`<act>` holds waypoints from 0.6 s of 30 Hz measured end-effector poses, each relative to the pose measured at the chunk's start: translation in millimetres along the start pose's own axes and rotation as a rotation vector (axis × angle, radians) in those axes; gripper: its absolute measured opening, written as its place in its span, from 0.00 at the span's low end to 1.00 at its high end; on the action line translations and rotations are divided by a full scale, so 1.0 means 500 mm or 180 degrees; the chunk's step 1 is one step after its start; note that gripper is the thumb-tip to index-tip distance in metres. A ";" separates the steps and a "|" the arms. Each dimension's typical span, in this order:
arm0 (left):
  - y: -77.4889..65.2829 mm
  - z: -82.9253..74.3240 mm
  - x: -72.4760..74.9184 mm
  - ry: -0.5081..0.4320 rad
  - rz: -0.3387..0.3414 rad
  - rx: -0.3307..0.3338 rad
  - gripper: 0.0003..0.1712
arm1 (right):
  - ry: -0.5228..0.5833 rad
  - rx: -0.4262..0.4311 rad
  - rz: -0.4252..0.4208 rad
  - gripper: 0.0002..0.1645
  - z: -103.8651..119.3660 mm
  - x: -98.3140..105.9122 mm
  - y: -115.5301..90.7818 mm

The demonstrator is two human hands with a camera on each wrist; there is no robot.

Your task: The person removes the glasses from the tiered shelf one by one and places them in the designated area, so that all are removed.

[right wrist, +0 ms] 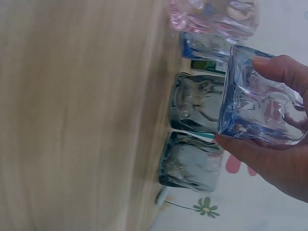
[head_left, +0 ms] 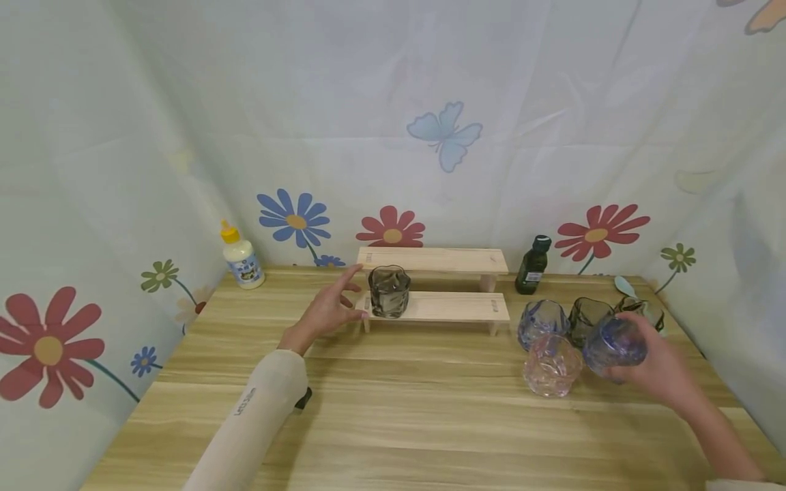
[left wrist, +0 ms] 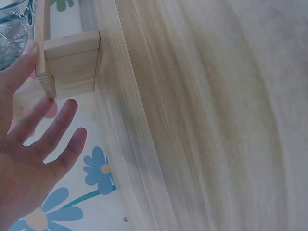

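Observation:
My right hand (head_left: 660, 368) grips a blue-tinted clear glass (right wrist: 262, 103), thumb on one side and fingers on the other. In the right wrist view it is held above the table, tipped on its side. Close by stand a pink glass (head_left: 552, 368), another blue glass (head_left: 542, 324) and two smoky grey glasses, one grey glass (right wrist: 195, 103) beside the other grey glass (right wrist: 190, 161). At the left end of a low wooden shelf (head_left: 448, 307), my left hand (head_left: 328, 307) has its fingers spread, thumb and forefinger at the plank's end. A dark grey glass (head_left: 389, 293) sits on that shelf.
Behind the low shelf rises a second wooden shelf (head_left: 430, 259). A yellow-capped bottle (head_left: 244, 262) stands at the back left, a dark green bottle (head_left: 533, 266) at the back right. A pale spoon (head_left: 625, 285) lies by the right-hand glasses. Flowered curtains border the wooden table (head_left: 399, 423).

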State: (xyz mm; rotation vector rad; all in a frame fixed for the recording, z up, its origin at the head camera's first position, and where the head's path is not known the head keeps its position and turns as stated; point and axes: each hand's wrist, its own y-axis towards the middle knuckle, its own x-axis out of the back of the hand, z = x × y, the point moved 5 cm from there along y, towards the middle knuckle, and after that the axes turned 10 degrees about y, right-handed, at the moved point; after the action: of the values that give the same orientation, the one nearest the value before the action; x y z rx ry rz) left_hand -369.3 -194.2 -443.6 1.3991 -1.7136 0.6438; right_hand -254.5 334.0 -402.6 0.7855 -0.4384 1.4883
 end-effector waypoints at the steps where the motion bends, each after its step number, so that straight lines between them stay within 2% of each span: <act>1: 0.000 0.000 0.000 0.0002 0.0002 -0.0003 0.58 | 0.0014 -0.0011 0.0020 0.60 -0.004 -0.004 -0.001; 18: 0.001 -0.002 0.000 0.0053 0.0019 0.0042 0.58 | 0.0005 -0.0034 0.0222 0.60 -0.058 -0.066 -0.006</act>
State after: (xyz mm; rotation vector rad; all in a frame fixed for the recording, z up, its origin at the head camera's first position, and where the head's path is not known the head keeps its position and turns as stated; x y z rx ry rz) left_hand -369.4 -193.3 -443.3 1.3946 -1.7039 0.6694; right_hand -259.6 331.0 -446.1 0.7672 -0.4765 1.5500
